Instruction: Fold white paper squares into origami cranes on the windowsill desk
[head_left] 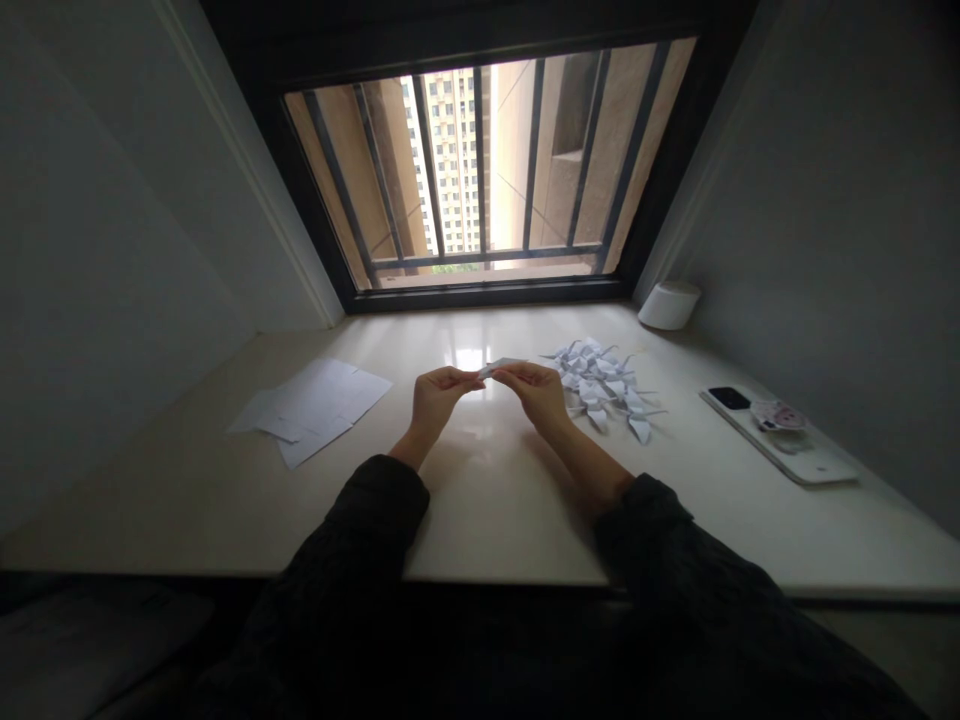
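My left hand (437, 395) and my right hand (538, 390) are raised a little above the pale sill (480, 510), fingertips meeting. Between them they pinch a small folded piece of white paper (496, 367); both hands are closed on it. Just right of my right hand lies a pile of several folded white paper cranes (604, 385). To the left of my left hand lies a loose stack of flat white paper sheets (311, 408).
A white phone (780, 435) with a round pink sticker grip lies at the right. A small white round container (669, 304) stands in the back right corner. A barred window (487, 170) closes the far side; walls flank both sides.
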